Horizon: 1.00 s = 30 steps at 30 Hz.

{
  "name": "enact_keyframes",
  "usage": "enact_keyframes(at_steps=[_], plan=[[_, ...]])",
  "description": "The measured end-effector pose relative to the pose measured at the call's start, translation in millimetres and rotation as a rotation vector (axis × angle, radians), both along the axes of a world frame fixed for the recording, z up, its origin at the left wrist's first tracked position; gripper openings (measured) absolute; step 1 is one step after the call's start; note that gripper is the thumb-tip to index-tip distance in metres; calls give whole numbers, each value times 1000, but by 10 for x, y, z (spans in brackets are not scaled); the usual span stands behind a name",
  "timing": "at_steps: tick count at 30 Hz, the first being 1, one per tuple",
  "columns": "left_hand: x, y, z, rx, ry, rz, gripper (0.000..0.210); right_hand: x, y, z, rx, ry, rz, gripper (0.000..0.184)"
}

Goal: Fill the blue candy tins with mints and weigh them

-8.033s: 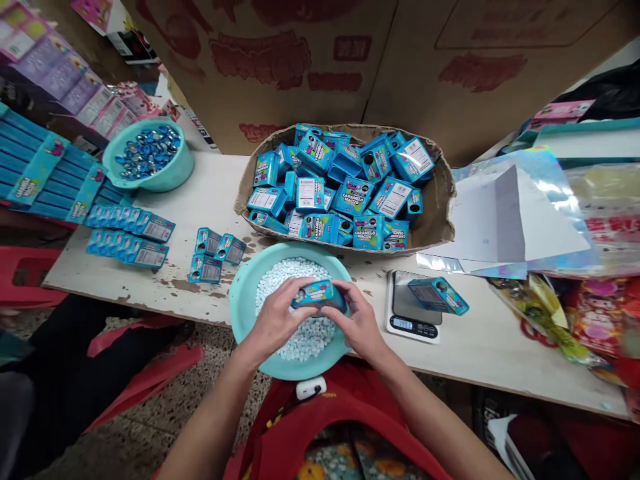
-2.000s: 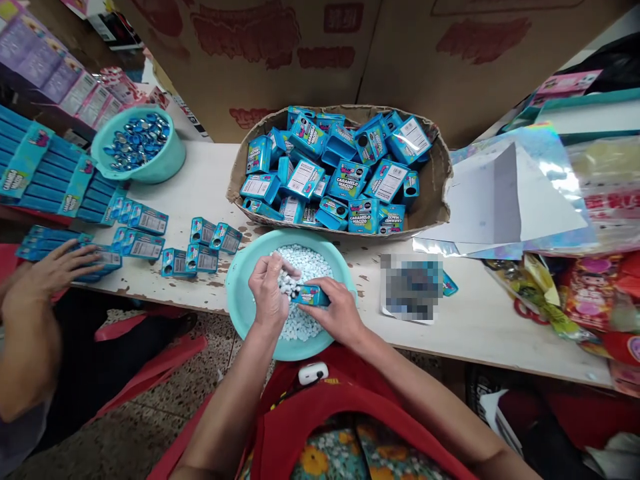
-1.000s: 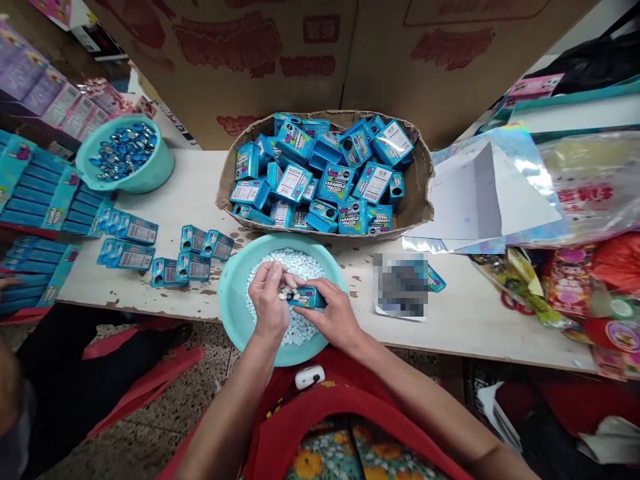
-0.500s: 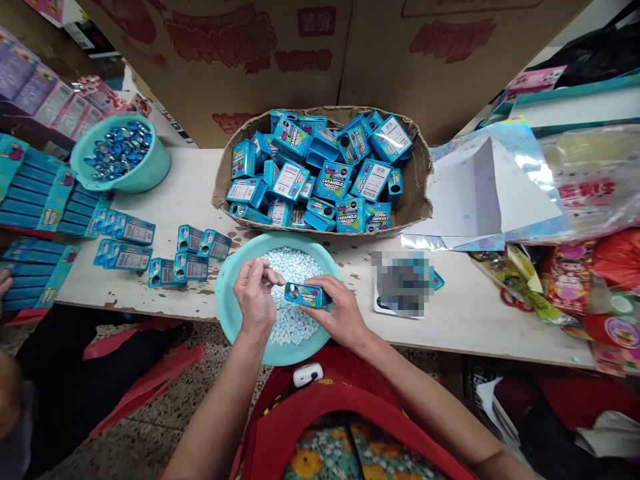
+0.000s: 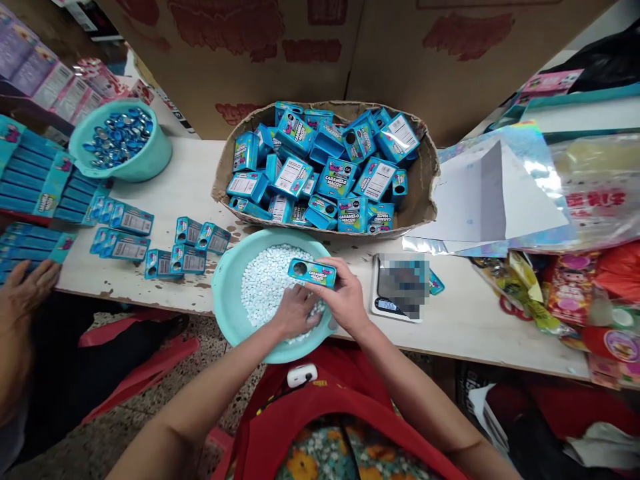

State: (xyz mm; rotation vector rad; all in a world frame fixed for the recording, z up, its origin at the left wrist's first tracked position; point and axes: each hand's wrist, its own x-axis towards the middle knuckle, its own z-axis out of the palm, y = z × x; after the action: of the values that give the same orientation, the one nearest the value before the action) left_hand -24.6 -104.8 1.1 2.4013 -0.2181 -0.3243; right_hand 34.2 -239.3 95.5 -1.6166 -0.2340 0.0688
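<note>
My right hand (image 5: 347, 293) grips a small blue candy box (image 5: 313, 273) printed "Caramelo Macizo", its round dark opening toward the left. The box is held level above a turquoise basin (image 5: 223, 293). Inside the basin lies a heap of small pale candies (image 5: 267, 273). Down among them, just below the box, is my left hand (image 5: 296, 312), fingers pointing into the heap. Its fingertips are partly hidden, so whether they hold candies cannot be seen.
Behind the basin, a cut cardboard box (image 5: 425, 173) holds many blue boxes. A scale (image 5: 385, 307) with a blurred load stands right; several filled-looking boxes (image 5: 187, 259) stand left. A turquoise tub (image 5: 160, 153) holds shiny blue pieces. Another person's hand (image 5: 30, 283) touches boxes far left.
My left hand has gone from beside the box's opening down into the candies. My right hand keeps the box, now slightly higher. The other person's hand has come further into view.
</note>
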Motion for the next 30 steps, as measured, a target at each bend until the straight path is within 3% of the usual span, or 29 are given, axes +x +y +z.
enact_keyframes(at_steps=[2,6,10,14,16,18,22,30], plan=[[-87,211,-5,-78,90,75,32,-3,21,-36,-36,-11,22,34],[-104,553,2,-214,180,392,25,-31,33,-167,-108,-44,64,33],[-18,597,217,-307,180,591,28,-88,25,-283,-169,-59,127,33],[85,436,629,-887,152,894,27,-165,70,-349,-256,-80,150,32],[155,340,794,-1130,68,939,25,-201,120,-351,-315,-90,194,31],[224,266,897,-1246,-19,962,22,-227,168,-317,-347,-97,227,30],[325,203,987,-1312,-150,991,17,-236,205,-190,-365,-115,195,32],[452,172,1055,-1211,-223,1051,21,-180,181,-81,-336,-88,167,30]])
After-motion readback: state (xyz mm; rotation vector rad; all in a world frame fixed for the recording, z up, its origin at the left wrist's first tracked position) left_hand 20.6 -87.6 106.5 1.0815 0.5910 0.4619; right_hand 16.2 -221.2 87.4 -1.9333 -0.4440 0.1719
